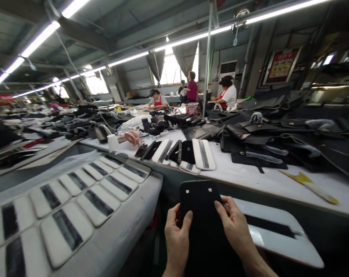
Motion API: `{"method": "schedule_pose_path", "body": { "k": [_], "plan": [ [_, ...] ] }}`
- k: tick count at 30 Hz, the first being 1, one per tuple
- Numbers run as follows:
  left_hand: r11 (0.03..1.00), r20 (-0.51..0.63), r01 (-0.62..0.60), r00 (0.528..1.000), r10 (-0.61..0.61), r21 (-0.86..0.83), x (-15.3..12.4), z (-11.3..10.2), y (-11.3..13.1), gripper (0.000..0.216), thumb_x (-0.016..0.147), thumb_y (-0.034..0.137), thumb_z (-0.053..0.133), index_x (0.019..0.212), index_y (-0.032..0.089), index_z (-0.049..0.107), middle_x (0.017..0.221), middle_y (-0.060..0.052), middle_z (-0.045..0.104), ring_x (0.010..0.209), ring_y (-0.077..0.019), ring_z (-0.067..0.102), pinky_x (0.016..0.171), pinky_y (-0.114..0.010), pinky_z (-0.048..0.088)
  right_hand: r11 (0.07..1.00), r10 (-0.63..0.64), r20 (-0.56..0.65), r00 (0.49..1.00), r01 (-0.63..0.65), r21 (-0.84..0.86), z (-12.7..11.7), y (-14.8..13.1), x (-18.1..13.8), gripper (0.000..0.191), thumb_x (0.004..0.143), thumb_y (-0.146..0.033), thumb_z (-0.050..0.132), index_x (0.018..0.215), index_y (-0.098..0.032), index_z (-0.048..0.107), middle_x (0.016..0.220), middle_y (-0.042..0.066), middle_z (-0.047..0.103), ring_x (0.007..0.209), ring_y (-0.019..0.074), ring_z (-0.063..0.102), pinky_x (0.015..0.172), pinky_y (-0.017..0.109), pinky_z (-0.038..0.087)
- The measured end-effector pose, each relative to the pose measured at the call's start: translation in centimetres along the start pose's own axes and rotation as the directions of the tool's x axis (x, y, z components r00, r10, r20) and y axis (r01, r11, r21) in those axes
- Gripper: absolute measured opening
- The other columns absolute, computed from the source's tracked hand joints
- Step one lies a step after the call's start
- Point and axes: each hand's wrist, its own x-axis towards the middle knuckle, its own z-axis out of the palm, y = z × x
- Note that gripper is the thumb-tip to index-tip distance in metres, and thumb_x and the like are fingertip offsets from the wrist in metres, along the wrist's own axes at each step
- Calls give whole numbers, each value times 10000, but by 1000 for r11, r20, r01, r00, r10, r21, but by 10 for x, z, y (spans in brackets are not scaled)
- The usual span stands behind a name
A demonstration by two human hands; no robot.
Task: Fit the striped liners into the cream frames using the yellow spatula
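Between my two hands is a flat black panel (203, 223) with rounded corners and two small white squares near its top edge. My left hand (177, 234) grips its left side, thumb on the face. On the right side my right hand (234, 223) pinches the edge, its thumb also on the face. The panel's lower part fades into the dark below. Behind my right hand lies a large white board (278, 227) with a dark slot or strip along it.
Left, a covered table (140, 204) carries rows of white panels (95, 204) with black strips. Ahead, a white worktable (267, 184) holds more panels (203, 154), a pink fan (132, 137), a white cup (113, 142), black bag parts (255, 154) and a yellow-ended tool (310, 184). Several people work farther back.
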Motion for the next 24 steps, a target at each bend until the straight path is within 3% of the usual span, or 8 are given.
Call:
{"method": "schedule_pose_path", "body": {
  "k": [10, 16, 20, 24],
  "plan": [
    [986, 42, -64, 997, 58, 155, -1, 6, 2, 295, 913, 469, 560, 988, 190, 618, 919, -53, 689, 837, -208, 651, 795, -321, 504, 999, 23, -12, 1000, -23, -47, -13, 8, -11, 444, 885, -622, 527, 1052, -210, 515, 894, 68, 710, 727, 216, 648, 636, 288, 510],
    [980, 46, -94, 995, 87, 178, 2, 8, 13, 345, 901, 459, 584, 1132, 202, 576, 986, -58, 690, 885, -210, 653, 809, -312, 503, 989, 1, -23, 1000, -5, -148, -12, 4, -15, 461, 903, -623, 485, 1112, -213, 515, 986, 85, 723, 743, 216, 668, 660, 293, 522],
    [978, 66, -109, 993, 99, 178, 6, 11, 14, 365, 881, 459, 614, 1136, 200, 574, 987, -62, 693, 871, -213, 658, 802, -314, 512, 964, -63, -28, 998, 54, -261, -13, 1, -6, 590, 924, -582, 455, 1399, -237, 399, 1162, 94, 694, 981, 267, 685, 839, 365, 548],
    [989, 76, -99, 993, 91, 112, 14, 14, 9, 430, 857, 465, 639, 1172, 179, 576, 934, -67, 689, 844, -217, 658, 776, -305, 526, 954, -140, -9, 990, 132, -271, -15, 15, 6, 594, 930, -564, 437, 1455, -292, 372, 1425, 60, 530, 1314, 265, 493, 1092, 428, 416]
  ]
}}
